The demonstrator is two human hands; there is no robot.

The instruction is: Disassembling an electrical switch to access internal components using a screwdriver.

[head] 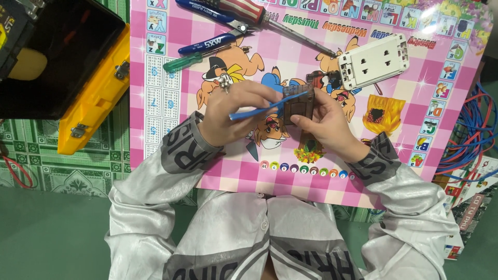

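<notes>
Brown boxy socket insert (299, 106) sits pinched in my right hand (327, 122); my left hand (233, 111) grips a blue wire (264, 108) across it.

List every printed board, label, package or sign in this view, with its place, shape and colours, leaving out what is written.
Printed board: under both hands, a big pink-checked rectangle with cartoon animals and a border of small picture squares.
Label on blue tool handle: above the left hand, a white strip on dark blue.
Printed cartons: right edge, below the blue and red wires, boxy, white, red and green.
No screens.
</notes>
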